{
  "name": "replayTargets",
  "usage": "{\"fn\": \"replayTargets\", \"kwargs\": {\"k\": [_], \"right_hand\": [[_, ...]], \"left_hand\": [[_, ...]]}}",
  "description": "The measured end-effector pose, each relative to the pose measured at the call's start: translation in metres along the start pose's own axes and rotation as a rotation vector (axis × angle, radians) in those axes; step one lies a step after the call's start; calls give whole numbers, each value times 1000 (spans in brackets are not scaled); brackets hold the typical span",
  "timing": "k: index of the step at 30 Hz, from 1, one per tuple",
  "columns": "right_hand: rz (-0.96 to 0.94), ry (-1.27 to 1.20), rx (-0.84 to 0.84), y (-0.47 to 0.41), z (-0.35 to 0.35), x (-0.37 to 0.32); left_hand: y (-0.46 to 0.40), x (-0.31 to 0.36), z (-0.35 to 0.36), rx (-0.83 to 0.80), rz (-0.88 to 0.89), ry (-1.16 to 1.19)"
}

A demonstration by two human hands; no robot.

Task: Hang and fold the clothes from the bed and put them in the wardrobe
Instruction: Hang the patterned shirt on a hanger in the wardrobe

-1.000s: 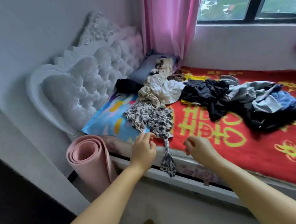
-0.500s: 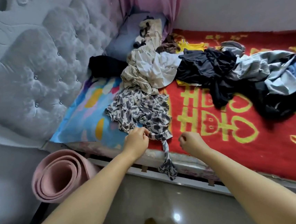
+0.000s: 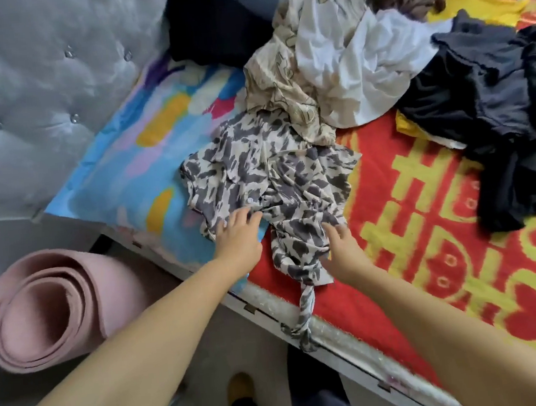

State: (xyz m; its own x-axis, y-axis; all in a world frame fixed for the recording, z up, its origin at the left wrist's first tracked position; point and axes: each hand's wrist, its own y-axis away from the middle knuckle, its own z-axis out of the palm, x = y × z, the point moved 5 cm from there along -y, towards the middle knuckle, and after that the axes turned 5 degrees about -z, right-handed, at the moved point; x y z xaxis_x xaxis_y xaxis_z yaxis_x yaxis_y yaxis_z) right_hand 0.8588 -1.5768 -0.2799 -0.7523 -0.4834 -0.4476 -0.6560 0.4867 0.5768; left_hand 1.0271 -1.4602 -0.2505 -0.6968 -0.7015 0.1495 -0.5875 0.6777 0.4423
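Left hand [image 3: 239,238] and right hand [image 3: 343,248] reach forward, fingers extended.

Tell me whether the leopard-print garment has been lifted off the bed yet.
No: the leopard-print garment lies flat on the bed, with the left hand and right hand resting on its near edge.

The red bedspread [image 3: 461,249] carried large yellow woven characters, cut off by the clothes and not clearly legible. No other text or label was readable.

Home bedroom, tufted headboard [image 3: 20,95], bed [image 3: 428,252], likely rolled mat [image 3: 50,305]
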Motion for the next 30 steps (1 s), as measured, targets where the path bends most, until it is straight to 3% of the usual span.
{"fn": "replayTargets", "kwargs": {"k": [6,8,11,14,18,24,30], "right_hand": [[-97,315,-132,-82,25,19],[-105,355,-164,-101,41,31],[-151,343,-34,-113,45,39],[-127,88,55,-105,36,32],[64,-228,9,-82,36,26],[488,-1094,73,-8,21,8],[461,-1392,92,77,9,-40]], "left_hand": [[-81,-39,25,9,-183,-204],[-98,-62,40,8,-214,-187],[-101,-74,48,157,-151,-16],[-91,-75,48,222,-211,315],[-65,-61,46,130,-333,472],[13,-56,16,155,-318,777],[113,-56,-33,-104,-232,1181]]}}
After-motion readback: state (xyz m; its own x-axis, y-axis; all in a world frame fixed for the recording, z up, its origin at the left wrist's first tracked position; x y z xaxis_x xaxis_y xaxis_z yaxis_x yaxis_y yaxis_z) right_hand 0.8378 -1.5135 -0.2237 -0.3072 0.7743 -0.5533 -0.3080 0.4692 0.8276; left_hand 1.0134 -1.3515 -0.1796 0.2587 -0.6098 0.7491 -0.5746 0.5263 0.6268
